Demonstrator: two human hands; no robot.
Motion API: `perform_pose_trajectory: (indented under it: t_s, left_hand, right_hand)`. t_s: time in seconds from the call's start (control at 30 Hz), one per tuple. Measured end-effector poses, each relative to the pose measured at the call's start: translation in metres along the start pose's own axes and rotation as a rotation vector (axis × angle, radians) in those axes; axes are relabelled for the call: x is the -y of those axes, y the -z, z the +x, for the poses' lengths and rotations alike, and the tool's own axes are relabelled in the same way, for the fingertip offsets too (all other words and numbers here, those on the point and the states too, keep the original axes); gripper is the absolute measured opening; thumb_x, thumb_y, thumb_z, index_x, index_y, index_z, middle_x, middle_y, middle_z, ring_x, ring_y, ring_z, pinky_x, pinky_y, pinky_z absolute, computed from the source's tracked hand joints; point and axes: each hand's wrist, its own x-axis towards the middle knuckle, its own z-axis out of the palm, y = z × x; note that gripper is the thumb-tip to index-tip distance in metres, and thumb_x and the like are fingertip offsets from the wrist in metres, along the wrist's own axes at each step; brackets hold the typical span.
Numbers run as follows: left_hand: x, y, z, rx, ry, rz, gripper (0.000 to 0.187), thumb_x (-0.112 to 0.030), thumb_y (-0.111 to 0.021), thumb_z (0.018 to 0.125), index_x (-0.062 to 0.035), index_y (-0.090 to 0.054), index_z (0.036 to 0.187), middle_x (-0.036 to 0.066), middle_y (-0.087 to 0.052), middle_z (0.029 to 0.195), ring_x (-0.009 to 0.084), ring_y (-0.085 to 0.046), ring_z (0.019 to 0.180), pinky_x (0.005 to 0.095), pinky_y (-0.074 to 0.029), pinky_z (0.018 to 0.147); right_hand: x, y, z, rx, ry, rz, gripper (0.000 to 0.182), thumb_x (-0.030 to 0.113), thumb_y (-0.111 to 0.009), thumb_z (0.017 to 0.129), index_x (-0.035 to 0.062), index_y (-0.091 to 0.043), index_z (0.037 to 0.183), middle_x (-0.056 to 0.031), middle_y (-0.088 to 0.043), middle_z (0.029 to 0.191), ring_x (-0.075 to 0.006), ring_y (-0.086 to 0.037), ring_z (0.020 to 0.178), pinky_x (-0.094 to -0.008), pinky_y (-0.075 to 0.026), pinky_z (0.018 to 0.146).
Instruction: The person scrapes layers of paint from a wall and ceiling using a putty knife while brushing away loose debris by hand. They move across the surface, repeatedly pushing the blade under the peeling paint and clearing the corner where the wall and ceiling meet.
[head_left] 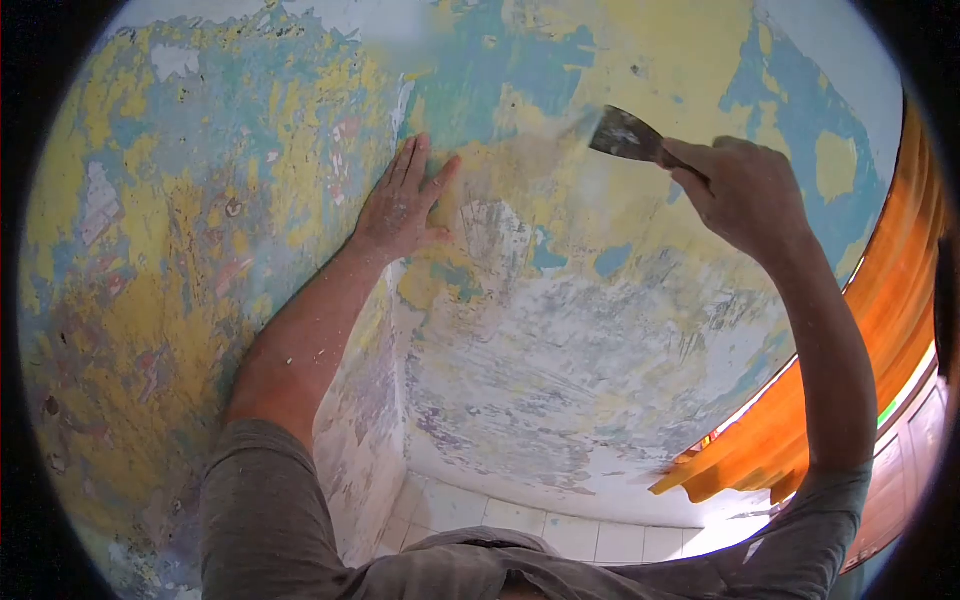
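Note:
My right hand (740,190) is closed around the handle of a putty knife (625,135), whose wide dark blade points left and is smeared with pale residue. The blade is close to the wall (560,320); whether it touches cannot be told. Patches of yellow, blue and teal paint, with bare whitish plaster lower down, cover this wall. Near the inside corner, my left hand (400,205) lies flat with its fingers spread and holds nothing. Pale flecks dot its back and the forearm.
On the left, the adjoining wall (150,280) has mottled, flaking paint. An orange curtain (760,430) hangs at the right, with a reddish panel (910,450) beyond it. White floor tiles (570,535) show below.

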Motion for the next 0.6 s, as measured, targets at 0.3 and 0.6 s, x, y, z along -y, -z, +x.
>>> perform_pose_trajectory:
  t_s: [0.3,0.6]
  left_hand:
    - [-0.007,0.008,0.002,0.096,0.055,0.045,0.114,-0.05,-0.084,0.079,-0.0226,-0.016,0.165,0.03,-0.009,0.167,0.0448,-0.011,0.156,0.0501,-0.027,0.125]
    - [-0.003,0.001,0.0,-0.004,-0.024,-0.003,0.114,-0.05,-0.085,0.078,-0.0239,-0.016,0.165,0.03,-0.007,0.168,0.0452,-0.01,0.156,0.0498,-0.025,0.126]
  right_hand:
    - [0.042,-0.009,0.047,0.071,-0.058,-0.024,0.027,0.03,-0.054,0.104,0.0202,-0.067,0.126,-0.0105,-0.072,0.082,-0.0278,-0.072,0.072,-0.0448,-0.059,0.063]
    - [0.043,-0.019,0.048,-0.022,-0.046,-0.027,0.024,0.029,-0.059,0.102,0.0167,-0.071,0.117,-0.0117,-0.072,0.078,-0.0288,-0.072,0.069,-0.0438,-0.058,0.062]
